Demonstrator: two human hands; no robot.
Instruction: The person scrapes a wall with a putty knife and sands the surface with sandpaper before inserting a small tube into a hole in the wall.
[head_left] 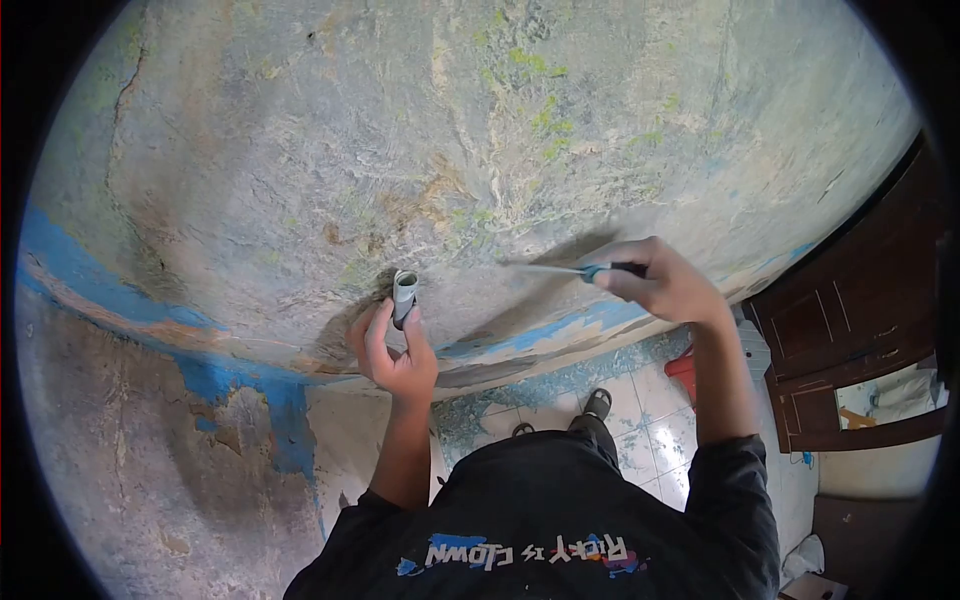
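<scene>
My left hand [398, 355] grips a short grey tube [404, 290] between thumb and fingers, close to the wall. The tube's round open end points up and shows a dark hollow. Whether the tube touches the wall is hidden by the hand. My right hand [665, 283] is closed around the handle of a screwdriver [548, 269], which has a thin metal shaft. The shaft lies almost level, its tip to the right of the tube and apart from it. The right hand is slightly blurred.
A rough, peeling wall [330, 150] with green and brown patches fills the front. Blue paint [120, 275] runs low along it. A red container [682, 376] and a dark wooden cabinet [830, 310] with a mirror stand at the right. The tiled floor [640, 400] has blue-grey specks.
</scene>
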